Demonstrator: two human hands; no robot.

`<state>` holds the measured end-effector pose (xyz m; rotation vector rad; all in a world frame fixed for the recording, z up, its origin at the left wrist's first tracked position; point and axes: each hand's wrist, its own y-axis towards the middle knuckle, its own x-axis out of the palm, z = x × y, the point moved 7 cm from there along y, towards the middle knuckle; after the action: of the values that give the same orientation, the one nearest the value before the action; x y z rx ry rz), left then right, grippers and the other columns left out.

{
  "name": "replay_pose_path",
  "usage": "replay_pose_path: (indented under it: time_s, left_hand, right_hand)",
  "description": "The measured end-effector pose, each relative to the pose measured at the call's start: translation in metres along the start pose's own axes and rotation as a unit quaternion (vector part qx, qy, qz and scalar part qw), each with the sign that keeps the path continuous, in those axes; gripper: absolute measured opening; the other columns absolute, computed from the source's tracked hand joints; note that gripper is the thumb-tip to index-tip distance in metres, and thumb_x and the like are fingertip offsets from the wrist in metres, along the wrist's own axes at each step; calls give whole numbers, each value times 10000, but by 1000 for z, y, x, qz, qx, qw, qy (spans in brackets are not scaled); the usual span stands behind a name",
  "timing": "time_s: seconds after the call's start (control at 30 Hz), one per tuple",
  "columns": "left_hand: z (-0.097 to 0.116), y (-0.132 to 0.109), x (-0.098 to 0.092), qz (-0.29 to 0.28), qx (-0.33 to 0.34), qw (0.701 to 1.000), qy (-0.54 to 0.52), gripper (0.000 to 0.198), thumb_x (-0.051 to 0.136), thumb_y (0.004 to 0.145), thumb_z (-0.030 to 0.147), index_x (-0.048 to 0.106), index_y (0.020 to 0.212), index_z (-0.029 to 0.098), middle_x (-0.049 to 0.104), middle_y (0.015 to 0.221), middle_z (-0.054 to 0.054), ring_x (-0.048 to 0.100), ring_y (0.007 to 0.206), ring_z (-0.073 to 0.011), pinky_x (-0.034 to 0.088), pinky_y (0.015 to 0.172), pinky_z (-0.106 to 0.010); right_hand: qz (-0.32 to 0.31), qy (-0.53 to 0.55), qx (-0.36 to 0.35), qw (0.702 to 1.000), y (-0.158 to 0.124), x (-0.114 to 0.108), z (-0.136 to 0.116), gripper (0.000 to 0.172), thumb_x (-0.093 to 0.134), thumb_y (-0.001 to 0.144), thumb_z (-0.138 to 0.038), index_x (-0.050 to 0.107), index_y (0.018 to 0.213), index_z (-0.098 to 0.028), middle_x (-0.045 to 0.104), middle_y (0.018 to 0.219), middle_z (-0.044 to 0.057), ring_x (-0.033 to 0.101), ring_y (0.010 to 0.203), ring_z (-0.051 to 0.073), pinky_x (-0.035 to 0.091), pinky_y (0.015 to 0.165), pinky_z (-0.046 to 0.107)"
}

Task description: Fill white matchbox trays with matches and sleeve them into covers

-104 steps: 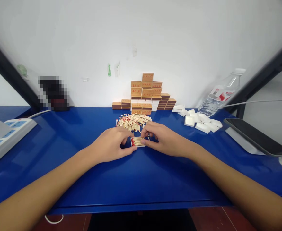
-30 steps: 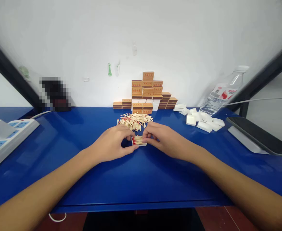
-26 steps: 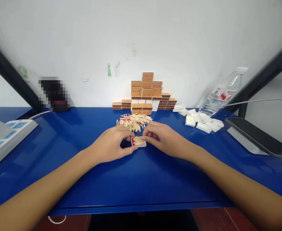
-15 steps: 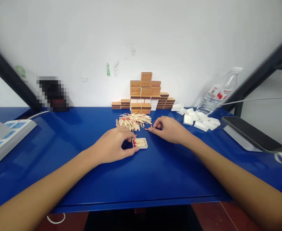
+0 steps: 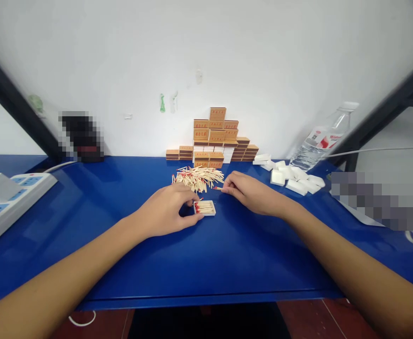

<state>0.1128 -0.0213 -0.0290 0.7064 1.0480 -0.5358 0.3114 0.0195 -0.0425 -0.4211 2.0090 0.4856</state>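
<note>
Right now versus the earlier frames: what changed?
Right hand left the matchbox tray and moved away from the wearer and to the right, beside the match pile. Its fingers now pinch at least one match, red tip pointing left. Unchanged: left hand gripping the tray's left end; stacked matchboxes at the wall.

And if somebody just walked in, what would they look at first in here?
Probably the stepped stack of orange matchboxes, at the back of the blue table by the white wall. Next, the messy pile of loose matches just in front of it. Closer in, the left hand grips a small white tray, and the right hand, beside the pile, pinches at least one red-tipped match.
</note>
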Motion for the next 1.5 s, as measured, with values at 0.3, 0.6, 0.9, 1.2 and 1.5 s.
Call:
replay_pose_path:
  time_s: [0.3,0.6,0.9,1.2,1.5]
  left_hand:
    - [-1,0,1,0,-7,1000,-2,231,723,937,417,732,968,189,698,897,-41,629,875,-217,505,796,-365]
    - [-4,0,-9,26,14,1000,10,198,717,939,385,734,1014,202,714,905,-32,637,862,-203,496,762,-334]
    - [-28,-1,-52,151,-9,988,30,258,729,905,406,752,1022,177,734,895,-37,656,819,-178,511,754,-318]
    - [-26,0,-41,140,2,990,33,286,723,917,426,743,1048,173,740,910,-42,647,830,-183,514,763,-329]
    - [-4,2,-2,-5,9,1000,-5,199,735,903,386,749,997,211,704,868,-22,629,830,-195,500,757,-337]
  right_hand:
    - [-41,65,-87,993,-9,22,-54,202,543,1080,-347,604,946,-208,630,957,43,560,877,190,427,776,323]
    - [89,59,-69,992,-2,1,-36,109,593,1038,-267,647,958,-219,599,890,22,541,785,168,430,742,313]
    - [61,37,-164,984,5,30,-56,116,667,1008,-228,718,1112,-234,627,1105,86,560,1101,252,457,993,406]
    - [-6,16,-135,991,4,28,-55,124,618,1037,-227,615,918,-193,635,1023,91,533,1020,250,444,933,396]
    - [140,93,-84,982,-1,-11,-42,146,550,1045,-233,694,1064,-244,720,1002,65,591,963,239,462,821,378]
